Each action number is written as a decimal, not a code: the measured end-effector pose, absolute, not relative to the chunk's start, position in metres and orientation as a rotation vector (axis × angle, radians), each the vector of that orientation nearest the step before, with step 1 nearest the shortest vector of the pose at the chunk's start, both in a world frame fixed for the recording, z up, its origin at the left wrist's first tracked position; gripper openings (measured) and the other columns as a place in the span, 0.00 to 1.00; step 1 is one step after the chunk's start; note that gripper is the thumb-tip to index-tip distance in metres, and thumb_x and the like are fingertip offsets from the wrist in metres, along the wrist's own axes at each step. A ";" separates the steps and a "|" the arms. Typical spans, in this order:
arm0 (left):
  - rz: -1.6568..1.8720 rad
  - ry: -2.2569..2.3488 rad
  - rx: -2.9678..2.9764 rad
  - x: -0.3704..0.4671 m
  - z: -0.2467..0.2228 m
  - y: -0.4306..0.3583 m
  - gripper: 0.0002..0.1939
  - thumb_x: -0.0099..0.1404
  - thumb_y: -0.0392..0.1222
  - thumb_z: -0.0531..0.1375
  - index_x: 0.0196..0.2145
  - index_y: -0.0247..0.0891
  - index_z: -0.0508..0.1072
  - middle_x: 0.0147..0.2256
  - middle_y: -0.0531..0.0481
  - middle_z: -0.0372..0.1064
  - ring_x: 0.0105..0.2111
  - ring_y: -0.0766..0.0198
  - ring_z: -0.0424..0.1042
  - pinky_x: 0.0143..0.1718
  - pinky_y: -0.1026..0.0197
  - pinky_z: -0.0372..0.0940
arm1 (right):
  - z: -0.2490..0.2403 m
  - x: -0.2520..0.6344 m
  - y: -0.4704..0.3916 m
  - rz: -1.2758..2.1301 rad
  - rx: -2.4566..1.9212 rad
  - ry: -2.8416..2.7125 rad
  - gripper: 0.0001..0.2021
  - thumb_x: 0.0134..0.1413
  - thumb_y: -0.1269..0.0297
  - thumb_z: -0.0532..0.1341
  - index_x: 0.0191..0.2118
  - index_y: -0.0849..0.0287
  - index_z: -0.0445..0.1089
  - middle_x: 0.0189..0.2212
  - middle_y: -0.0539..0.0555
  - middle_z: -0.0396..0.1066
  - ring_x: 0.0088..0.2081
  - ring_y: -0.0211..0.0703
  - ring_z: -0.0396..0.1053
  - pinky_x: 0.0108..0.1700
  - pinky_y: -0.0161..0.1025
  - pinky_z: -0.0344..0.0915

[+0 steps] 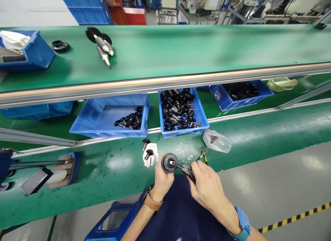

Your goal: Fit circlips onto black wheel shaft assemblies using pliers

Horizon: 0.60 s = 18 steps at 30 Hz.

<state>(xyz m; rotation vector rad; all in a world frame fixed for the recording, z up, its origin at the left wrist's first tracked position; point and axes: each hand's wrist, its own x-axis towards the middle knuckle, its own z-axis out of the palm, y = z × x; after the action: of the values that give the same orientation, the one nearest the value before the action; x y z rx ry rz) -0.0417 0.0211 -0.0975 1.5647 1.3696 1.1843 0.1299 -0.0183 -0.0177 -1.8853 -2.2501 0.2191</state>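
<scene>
My left hand is wrapped round a black round-headed part with a metal shaft end at its centre. In my right hand are dark-handled circlip pliers, their tips meeting the centre of that part. Whether a ring sits on the tips is too small to tell. Just beyond my hands, several small white-looking rings lie scattered on the green bench. Yellow-and-black handled pliers rest beside my right hand. A white glove with two black parts on and beside it lies past my left hand.
One blue bin is full of black parts; another blue bin holds fewer. A clear plastic bag lies on the right. At left stands a bench fixture. A green upper shelf overhangs the bins.
</scene>
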 end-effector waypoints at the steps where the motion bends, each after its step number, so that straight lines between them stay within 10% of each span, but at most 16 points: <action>1: 1.192 1.375 1.569 -0.041 -0.097 0.021 0.13 0.63 0.31 0.57 0.44 0.39 0.74 0.42 0.43 0.77 0.44 0.54 0.77 0.52 0.52 0.70 | -0.018 0.129 -0.018 0.210 -1.894 -2.254 0.04 0.60 0.67 0.57 0.37 0.53 0.59 0.31 0.52 0.65 0.31 0.47 0.63 0.35 0.44 0.54; 18: 1.237 1.447 1.571 -0.045 -0.113 0.017 0.14 0.63 0.30 0.57 0.45 0.38 0.73 0.42 0.43 0.77 0.44 0.54 0.77 0.51 0.51 0.70 | -0.008 0.111 -0.017 0.125 -1.967 -2.236 0.07 0.52 0.73 0.58 0.33 0.53 0.59 0.28 0.51 0.63 0.29 0.46 0.60 0.35 0.44 0.49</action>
<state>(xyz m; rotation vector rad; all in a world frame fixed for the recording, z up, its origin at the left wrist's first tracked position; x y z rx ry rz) -0.0448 0.0171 -0.1134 1.5712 1.4465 1.2368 0.1114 -0.0167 -0.0078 -1.9665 -2.2357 0.1248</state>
